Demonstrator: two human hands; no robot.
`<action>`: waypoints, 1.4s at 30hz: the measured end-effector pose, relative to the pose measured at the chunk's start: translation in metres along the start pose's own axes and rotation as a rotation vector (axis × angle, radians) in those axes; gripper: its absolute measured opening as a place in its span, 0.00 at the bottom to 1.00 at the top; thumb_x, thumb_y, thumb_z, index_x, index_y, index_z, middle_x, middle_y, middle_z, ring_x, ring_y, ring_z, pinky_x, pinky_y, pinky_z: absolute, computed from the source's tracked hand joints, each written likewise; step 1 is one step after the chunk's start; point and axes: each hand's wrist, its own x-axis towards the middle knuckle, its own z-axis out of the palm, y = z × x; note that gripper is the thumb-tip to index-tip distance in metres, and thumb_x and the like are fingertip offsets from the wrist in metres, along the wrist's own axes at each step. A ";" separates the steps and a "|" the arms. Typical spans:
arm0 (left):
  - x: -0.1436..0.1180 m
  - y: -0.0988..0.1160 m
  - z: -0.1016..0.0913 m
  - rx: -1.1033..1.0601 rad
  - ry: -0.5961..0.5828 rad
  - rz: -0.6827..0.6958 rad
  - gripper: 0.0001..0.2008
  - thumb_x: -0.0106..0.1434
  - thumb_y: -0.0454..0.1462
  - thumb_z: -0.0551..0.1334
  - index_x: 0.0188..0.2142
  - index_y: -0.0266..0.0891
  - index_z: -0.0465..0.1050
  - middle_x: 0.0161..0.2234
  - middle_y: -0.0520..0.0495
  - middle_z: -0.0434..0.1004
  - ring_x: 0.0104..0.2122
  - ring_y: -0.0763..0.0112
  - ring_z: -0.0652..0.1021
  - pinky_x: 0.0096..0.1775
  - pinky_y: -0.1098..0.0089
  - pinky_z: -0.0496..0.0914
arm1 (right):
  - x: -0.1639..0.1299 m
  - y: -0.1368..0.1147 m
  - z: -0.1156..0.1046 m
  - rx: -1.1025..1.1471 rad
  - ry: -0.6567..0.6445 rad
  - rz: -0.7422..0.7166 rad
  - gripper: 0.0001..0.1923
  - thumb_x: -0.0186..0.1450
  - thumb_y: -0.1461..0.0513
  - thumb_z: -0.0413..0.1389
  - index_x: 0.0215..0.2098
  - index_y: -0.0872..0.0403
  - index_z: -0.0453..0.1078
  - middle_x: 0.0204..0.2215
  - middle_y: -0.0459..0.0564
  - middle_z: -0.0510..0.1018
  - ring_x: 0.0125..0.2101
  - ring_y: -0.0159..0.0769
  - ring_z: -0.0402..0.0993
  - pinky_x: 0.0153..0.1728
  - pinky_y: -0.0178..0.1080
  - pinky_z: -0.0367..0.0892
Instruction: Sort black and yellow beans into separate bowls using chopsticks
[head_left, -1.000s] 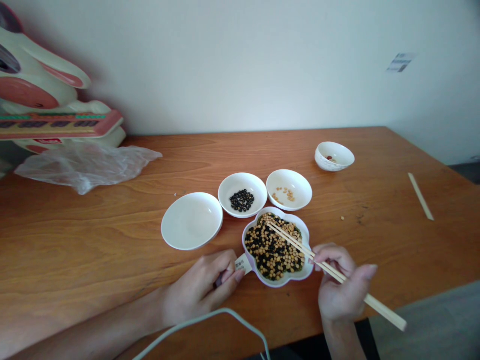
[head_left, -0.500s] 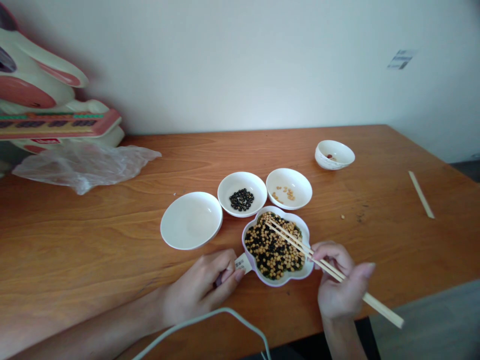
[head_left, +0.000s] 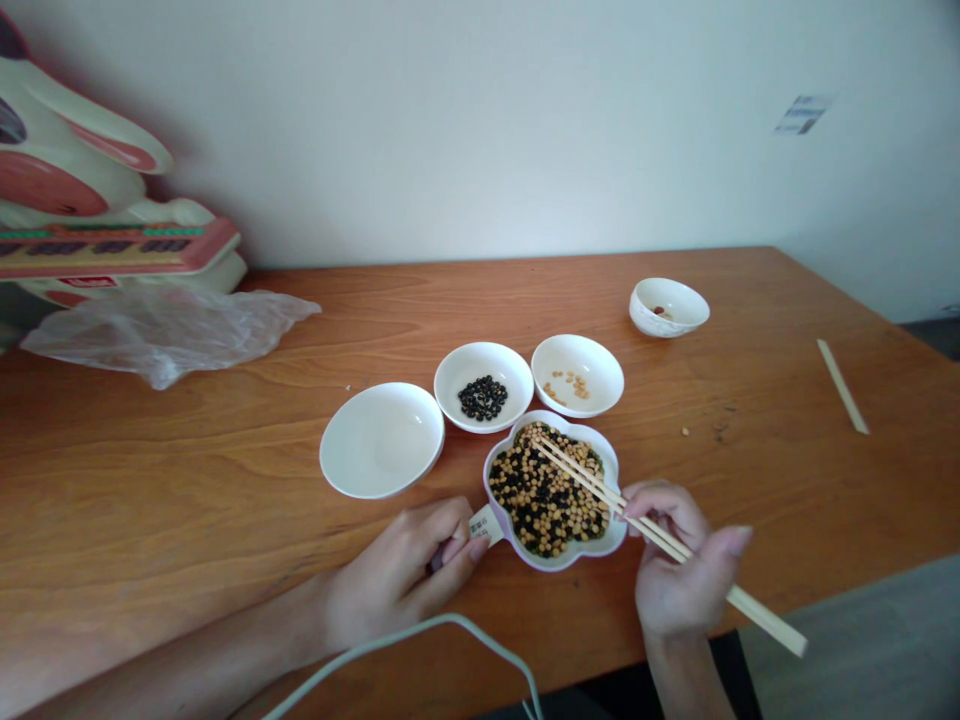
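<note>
Holding a pair of pale wooden chopsticks [head_left: 660, 540] pinched in its fingers, the right hand [head_left: 684, 580] dips their tips into a flower-shaped lilac bowl of mixed yellow and black beans [head_left: 551, 490] — the left hand [head_left: 401, 580] grips that bowl's handle on the brown wooden table [head_left: 187, 480].

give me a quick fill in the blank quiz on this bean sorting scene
1. The right hand holds a pair of ____ whose tips reach into the flower-shaped bowl of mixed beans.
2. The left hand grips that bowl's ____.
3. The middle white dish holds only beans that are ____ in colour.
4. The left white dish holds ____ beans.

Missing words: chopsticks; handle; black; no
</note>
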 end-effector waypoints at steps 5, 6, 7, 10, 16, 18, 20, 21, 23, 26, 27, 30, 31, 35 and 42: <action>-0.001 0.001 0.000 0.002 0.006 0.005 0.14 0.77 0.38 0.55 0.33 0.43 0.55 0.31 0.54 0.64 0.27 0.75 0.63 0.31 0.71 0.59 | 0.000 0.000 0.000 -0.007 0.002 -0.001 0.43 0.73 0.35 0.32 0.25 0.51 0.75 0.25 0.50 0.76 0.28 0.40 0.70 0.29 0.41 0.62; -0.001 0.001 0.000 0.002 0.009 0.007 0.14 0.77 0.37 0.55 0.33 0.43 0.56 0.31 0.54 0.64 0.27 0.75 0.63 0.30 0.71 0.59 | 0.000 0.000 0.000 -0.008 0.002 -0.001 0.43 0.74 0.36 0.32 0.25 0.51 0.74 0.25 0.50 0.75 0.28 0.39 0.70 0.29 0.41 0.62; -0.001 0.001 0.001 0.000 0.011 0.009 0.14 0.77 0.37 0.55 0.33 0.43 0.56 0.30 0.54 0.64 0.27 0.75 0.63 0.30 0.71 0.59 | 0.000 0.000 0.000 -0.008 0.003 0.000 0.43 0.74 0.36 0.32 0.25 0.51 0.74 0.24 0.50 0.75 0.28 0.39 0.70 0.29 0.41 0.62; 0.000 0.001 0.001 -0.007 0.015 0.007 0.14 0.77 0.37 0.56 0.33 0.43 0.56 0.31 0.54 0.64 0.27 0.75 0.63 0.31 0.71 0.59 | -0.001 0.000 0.000 -0.006 0.001 0.008 0.42 0.74 0.36 0.32 0.25 0.51 0.74 0.24 0.50 0.75 0.28 0.40 0.70 0.30 0.41 0.62; 0.001 0.002 0.000 -0.011 0.032 0.010 0.14 0.76 0.36 0.56 0.33 0.43 0.56 0.30 0.54 0.64 0.27 0.75 0.62 0.29 0.71 0.58 | -0.001 -0.002 0.000 -0.010 0.008 0.012 0.42 0.74 0.36 0.34 0.25 0.52 0.75 0.25 0.51 0.75 0.30 0.41 0.72 0.31 0.42 0.63; 0.001 0.003 0.000 -0.010 0.028 0.008 0.14 0.76 0.36 0.56 0.32 0.43 0.56 0.30 0.54 0.64 0.27 0.75 0.62 0.29 0.71 0.59 | -0.001 -0.002 0.000 -0.007 0.007 0.008 0.42 0.74 0.36 0.34 0.25 0.52 0.75 0.24 0.50 0.75 0.30 0.41 0.72 0.31 0.42 0.63; 0.001 0.002 0.000 -0.007 0.022 0.003 0.14 0.76 0.37 0.56 0.32 0.43 0.56 0.30 0.54 0.64 0.27 0.75 0.62 0.30 0.71 0.59 | -0.001 -0.001 -0.001 -0.003 0.006 0.006 0.42 0.74 0.36 0.34 0.25 0.51 0.75 0.24 0.50 0.75 0.30 0.41 0.72 0.31 0.42 0.63; 0.000 0.002 0.000 -0.005 0.019 0.003 0.14 0.77 0.37 0.56 0.32 0.43 0.56 0.30 0.54 0.64 0.27 0.75 0.63 0.30 0.71 0.59 | -0.001 -0.001 -0.001 0.000 0.005 0.006 0.42 0.74 0.36 0.34 0.25 0.51 0.75 0.25 0.50 0.75 0.29 0.41 0.72 0.31 0.42 0.63; 0.000 0.001 0.001 -0.004 0.015 0.003 0.14 0.77 0.37 0.55 0.33 0.43 0.55 0.30 0.54 0.63 0.27 0.75 0.62 0.30 0.71 0.59 | -0.001 0.000 -0.001 0.004 0.007 0.004 0.42 0.74 0.36 0.34 0.25 0.52 0.75 0.25 0.51 0.75 0.29 0.41 0.72 0.30 0.42 0.63; 0.000 0.001 0.001 -0.002 0.015 0.005 0.14 0.77 0.38 0.55 0.33 0.43 0.55 0.30 0.55 0.63 0.27 0.75 0.62 0.31 0.71 0.59 | -0.002 0.000 -0.001 0.012 0.011 -0.003 0.41 0.74 0.36 0.34 0.25 0.51 0.75 0.24 0.50 0.75 0.29 0.41 0.72 0.31 0.42 0.63; 0.000 0.001 0.001 0.000 0.016 0.005 0.14 0.77 0.38 0.55 0.33 0.43 0.55 0.30 0.55 0.63 0.27 0.75 0.62 0.31 0.71 0.59 | -0.002 0.000 -0.001 0.014 0.012 -0.005 0.41 0.74 0.37 0.34 0.25 0.51 0.74 0.24 0.50 0.75 0.29 0.41 0.72 0.31 0.42 0.63; 0.001 0.001 0.000 0.000 0.012 0.004 0.14 0.77 0.38 0.55 0.33 0.43 0.55 0.30 0.55 0.63 0.27 0.75 0.62 0.30 0.71 0.58 | -0.002 -0.001 0.000 0.017 0.017 -0.011 0.41 0.75 0.37 0.34 0.25 0.51 0.74 0.24 0.50 0.75 0.28 0.41 0.71 0.30 0.42 0.63; 0.001 0.001 0.000 -0.003 0.008 0.003 0.14 0.78 0.38 0.55 0.33 0.43 0.55 0.30 0.55 0.63 0.27 0.75 0.62 0.31 0.71 0.59 | -0.001 -0.001 0.000 0.017 0.018 -0.013 0.41 0.75 0.37 0.34 0.25 0.52 0.74 0.24 0.50 0.75 0.28 0.41 0.72 0.30 0.42 0.63; 0.000 0.001 0.000 -0.005 0.008 0.002 0.14 0.78 0.38 0.54 0.33 0.43 0.55 0.31 0.54 0.63 0.27 0.74 0.62 0.30 0.71 0.59 | -0.001 -0.001 0.000 0.021 0.017 -0.023 0.41 0.75 0.38 0.34 0.25 0.52 0.75 0.23 0.50 0.75 0.29 0.41 0.72 0.31 0.42 0.63; 0.000 0.000 0.001 -0.009 0.004 0.002 0.14 0.78 0.38 0.54 0.33 0.43 0.55 0.30 0.55 0.63 0.27 0.74 0.62 0.31 0.71 0.59 | -0.001 0.001 -0.002 0.026 0.012 -0.054 0.41 0.76 0.38 0.33 0.25 0.52 0.75 0.24 0.50 0.76 0.28 0.39 0.72 0.30 0.41 0.63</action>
